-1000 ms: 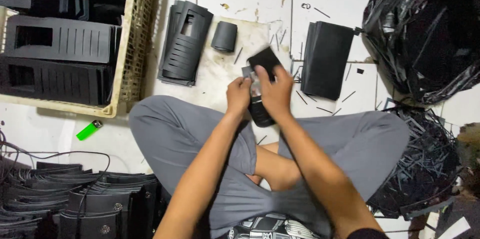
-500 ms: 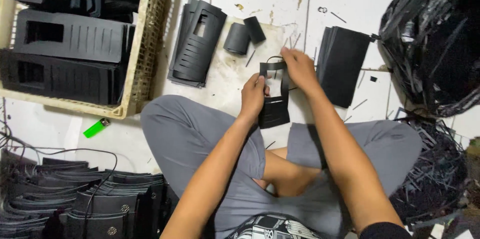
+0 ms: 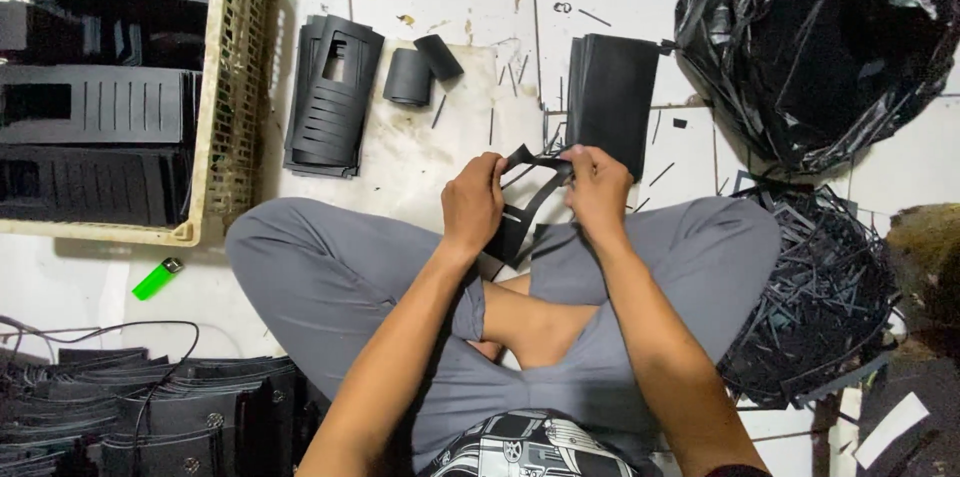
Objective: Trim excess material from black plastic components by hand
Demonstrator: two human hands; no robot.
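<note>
Thin black plastic piece (image 3: pixel 528 199), flat, with cut-out openings and narrow strips, partly bent. It is gripped at the upper left edge by the left hand (image 3: pixel 473 205) and at the upper right edge by the right hand (image 3: pixel 598 189), both closed on it. It is held tilted just above the grey-trousered lap (image 3: pixel 640 267), with the lower end hanging down towards the gap between the knees.
</note>
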